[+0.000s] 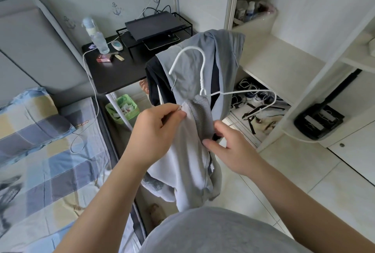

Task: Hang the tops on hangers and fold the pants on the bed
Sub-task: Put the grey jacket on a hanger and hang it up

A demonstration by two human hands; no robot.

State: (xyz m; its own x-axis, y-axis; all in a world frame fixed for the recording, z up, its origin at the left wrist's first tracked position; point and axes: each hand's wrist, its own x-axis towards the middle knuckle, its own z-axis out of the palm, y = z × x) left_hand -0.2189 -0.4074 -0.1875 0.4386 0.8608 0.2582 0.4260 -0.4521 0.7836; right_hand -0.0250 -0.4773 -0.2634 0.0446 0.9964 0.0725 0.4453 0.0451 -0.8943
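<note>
A pale grey zip-up top [188,163] with a knitted grey collar hangs in front of me on a white wire hanger [199,70]. My left hand [156,133] pinches the top's edge beside the collar, where the hanger's left arm is hidden. On the other side of the collar, my right hand [229,147] holds the cloth, fingers curled against the zip edge. The hanger's right arm sticks out bare. Behind, a grey-blue garment [225,49] and a dark one [154,84] drape over something hidden. The bed [60,171] with a checked sheet lies at left.
A black desk [113,74] with a bottle, laptop on a rack and small items stands beyond the bed. A green bin [121,108] sits under it. An open white wardrobe [284,63] with shelves and shoes at its bottom is on the right. Pale tile floor lies at right.
</note>
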